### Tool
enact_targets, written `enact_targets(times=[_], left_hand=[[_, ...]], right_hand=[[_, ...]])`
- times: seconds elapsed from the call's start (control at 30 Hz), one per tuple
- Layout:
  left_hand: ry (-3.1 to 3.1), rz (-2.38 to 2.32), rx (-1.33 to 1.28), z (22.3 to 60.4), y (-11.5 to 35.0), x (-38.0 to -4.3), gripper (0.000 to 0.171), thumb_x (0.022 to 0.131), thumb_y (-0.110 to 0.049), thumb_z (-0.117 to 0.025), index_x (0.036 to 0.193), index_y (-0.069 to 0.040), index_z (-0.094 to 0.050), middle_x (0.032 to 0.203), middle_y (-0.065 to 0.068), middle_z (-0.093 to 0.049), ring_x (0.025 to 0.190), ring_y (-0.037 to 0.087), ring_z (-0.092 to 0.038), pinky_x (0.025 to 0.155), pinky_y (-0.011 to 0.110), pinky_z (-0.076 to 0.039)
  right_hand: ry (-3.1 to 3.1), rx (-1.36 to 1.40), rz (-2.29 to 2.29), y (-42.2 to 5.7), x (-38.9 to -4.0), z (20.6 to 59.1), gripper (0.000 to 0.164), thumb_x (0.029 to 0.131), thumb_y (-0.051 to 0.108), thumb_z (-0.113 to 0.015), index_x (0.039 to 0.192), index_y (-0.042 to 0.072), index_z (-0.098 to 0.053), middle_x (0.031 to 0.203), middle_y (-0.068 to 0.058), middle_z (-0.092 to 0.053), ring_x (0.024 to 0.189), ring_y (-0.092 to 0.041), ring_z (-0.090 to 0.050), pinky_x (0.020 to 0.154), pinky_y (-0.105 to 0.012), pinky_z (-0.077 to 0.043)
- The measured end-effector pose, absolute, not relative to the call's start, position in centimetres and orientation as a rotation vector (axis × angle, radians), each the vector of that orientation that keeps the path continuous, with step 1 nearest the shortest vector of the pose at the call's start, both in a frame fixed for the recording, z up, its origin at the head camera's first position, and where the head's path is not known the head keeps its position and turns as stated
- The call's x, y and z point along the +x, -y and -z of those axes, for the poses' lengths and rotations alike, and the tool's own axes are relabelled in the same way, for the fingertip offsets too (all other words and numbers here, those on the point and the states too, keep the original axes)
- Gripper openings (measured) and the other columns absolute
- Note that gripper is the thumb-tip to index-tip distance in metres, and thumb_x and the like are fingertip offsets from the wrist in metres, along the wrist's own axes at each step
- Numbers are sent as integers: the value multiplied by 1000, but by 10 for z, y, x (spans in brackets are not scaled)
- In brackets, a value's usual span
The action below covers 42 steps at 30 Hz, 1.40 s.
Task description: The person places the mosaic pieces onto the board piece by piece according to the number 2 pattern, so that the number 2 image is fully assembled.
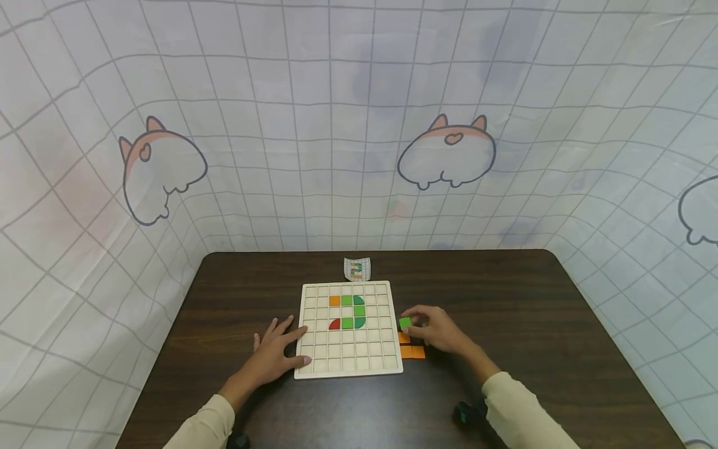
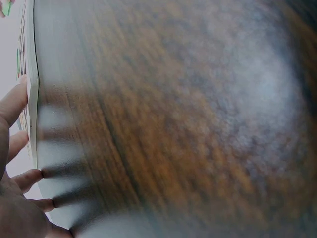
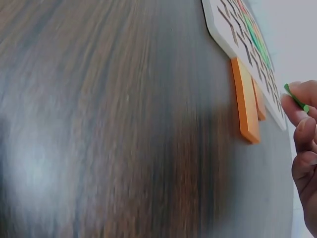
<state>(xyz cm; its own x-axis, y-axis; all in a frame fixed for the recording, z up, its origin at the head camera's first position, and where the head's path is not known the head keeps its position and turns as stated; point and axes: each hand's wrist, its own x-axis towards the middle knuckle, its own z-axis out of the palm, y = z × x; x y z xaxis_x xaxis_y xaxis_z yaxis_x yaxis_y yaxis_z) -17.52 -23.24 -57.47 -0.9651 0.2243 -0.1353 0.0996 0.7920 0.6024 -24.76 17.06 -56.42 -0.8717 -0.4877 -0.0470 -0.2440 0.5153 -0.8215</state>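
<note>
A cream grid board [image 1: 350,368] lies on the dark wooden table, with green, orange and red tiles set in its upper middle cells. My right hand [image 1: 440,330] pinches a green square tile [image 1: 405,323] between thumb and fingers, just off the board's right edge; the right wrist view shows this green tile [image 3: 296,98] edge-on. Several orange tiles [image 1: 412,352] lie beside the board under that hand. At the board's left edge my left hand [image 1: 272,355] has its fingers spread, thumb and index finger resting on the border, the other fingers on the table.
A small paper card [image 1: 357,269] with a coloured tile pattern lies behind the board. White grid-patterned fabric [image 1: 359,125] surrounds the table's [image 1: 505,299] back and sides. A dark object [image 1: 464,413] sits by the right sleeve.
</note>
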Motion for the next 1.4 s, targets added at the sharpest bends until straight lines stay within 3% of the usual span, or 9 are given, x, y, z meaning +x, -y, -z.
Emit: enact_targets(times=[0.4,0.63,1.1,1.27,1.4], left_hand=[[-2782,-919,257,573,232,-175,74,84,-46,-79,148,-18,-53,163,19,-29,152,51,-10,105,85,0],[-2779,-918,251,574,232,-177,74,84,-47,-79,148,-18,-53,164,19,-28,152,51,-9,105,85,0],[-2770,-970,270,576,233,-176,75,83,-46,-79,147,-17,-53,163,21,-28,151,53,-10,104,85,1],[-2763,-976,258,574,232,-175,76,82,-45,-81,147,-16,-54,163,21,-28,151,53,-9,104,85,1],[-2759,-978,245,573,232,-175,77,82,-44,-81,147,-16,-53,163,21,-28,151,53,-8,104,85,2]], right_hand=[[-2411,-653,1355,-143,-247,564,30,90,10,-74,119,5,-68,92,-4,-69,51,-6,-46,46,-21,-41],[-2411,-692,1375,-125,-247,566,29,87,16,-79,114,5,-71,88,-5,-67,56,-5,-45,52,-19,-38],[-2279,-655,1451,-92,-241,571,30,88,11,-76,117,3,-70,91,-7,-67,55,-7,-53,48,-20,-42],[-2255,-725,1486,-81,-237,570,31,88,8,-76,117,-2,-68,91,-14,-70,65,-6,-59,54,-20,-46],[-2297,-768,1459,-73,-236,569,29,88,9,-77,114,-1,-69,89,-11,-71,75,-5,-60,60,-19,-46]])
